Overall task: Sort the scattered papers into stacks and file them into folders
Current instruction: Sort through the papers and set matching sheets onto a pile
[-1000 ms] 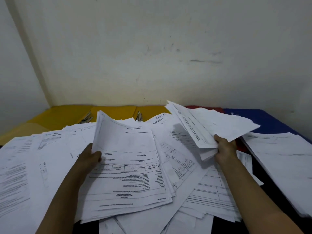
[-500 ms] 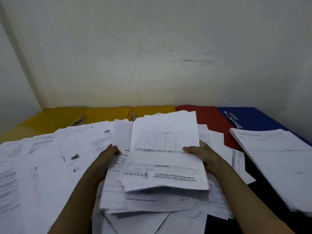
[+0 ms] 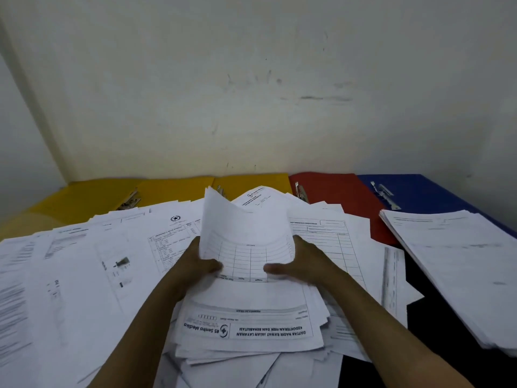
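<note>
Off-white wall (image 3: 251, 79) ahead of me, scuffed, with dark smudge streaks right of centre. Second wall (image 3: 16, 141) meets it at left, forming corner. Dark desk (image 3: 447, 359) surface shows at lower right, near my right forearm.

1. Both hands gripped a bundle of sheets (image 3: 246, 247) by its sides, thumbs on top; the left hand (image 3: 195, 264) held the left edge, the right hand (image 3: 302, 264) the right edge.
2. The bundle bowed upward at its far end, and its near end lay on a messy pile (image 3: 246, 331) of printed forms.
3. Loose papers (image 3: 84, 261) covered the table to the left.
4. A neater stack (image 3: 453, 261) lay at the right, on a blue folder (image 3: 425, 191).
5. Yellow folders (image 3: 173, 189) and a red folder (image 3: 335, 189) lined the wall (image 3: 251, 79).
</note>
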